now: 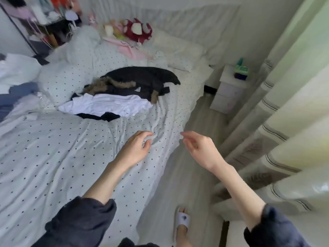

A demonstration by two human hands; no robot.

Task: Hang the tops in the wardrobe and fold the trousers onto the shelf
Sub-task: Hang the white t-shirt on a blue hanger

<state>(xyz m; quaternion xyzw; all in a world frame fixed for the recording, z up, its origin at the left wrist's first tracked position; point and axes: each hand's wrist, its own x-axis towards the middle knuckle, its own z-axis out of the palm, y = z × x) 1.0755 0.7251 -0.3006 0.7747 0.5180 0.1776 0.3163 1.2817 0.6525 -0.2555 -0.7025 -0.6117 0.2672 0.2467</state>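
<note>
Bedroom, head view. Bed (53, 157) fills the left and middle, covered in a rumpled white sheet with small dark dots; pillows (178, 49) at the far end against a white wall. Plush toys (138, 30) sit by the pillows, the biggest one red and white, next to a pink cloth (130, 49). Cluttered rack (44, 20) far left, blurred. More white and blue laundry (16, 82) heaped at the left edge. Pale wood floor (187, 175) runs along the bed's right side, white nightstand (229, 90) at its far end with a green container (241, 70) on top. Pale panelled wardrobe (293, 104) lines the right edge. Clothes pile mid-bed — black coat (142, 77) with brown fur trim, crumpled, with a white top (106, 104) spread flat just in front, partly over it; a black garment (101, 116) pokes out under the white one. Left hand (137, 148) hovers low over the sheet near the bed edge, fingers loosely curled, holding nothing. Right hand (197, 147) is out over the bed edge, fingers relaxed and slightly bent — also holding nothing. Both hands well short of the pile. Dark sleeves pushed up both forearms. Foot in a white slipper (183, 220) on the floor.
</note>
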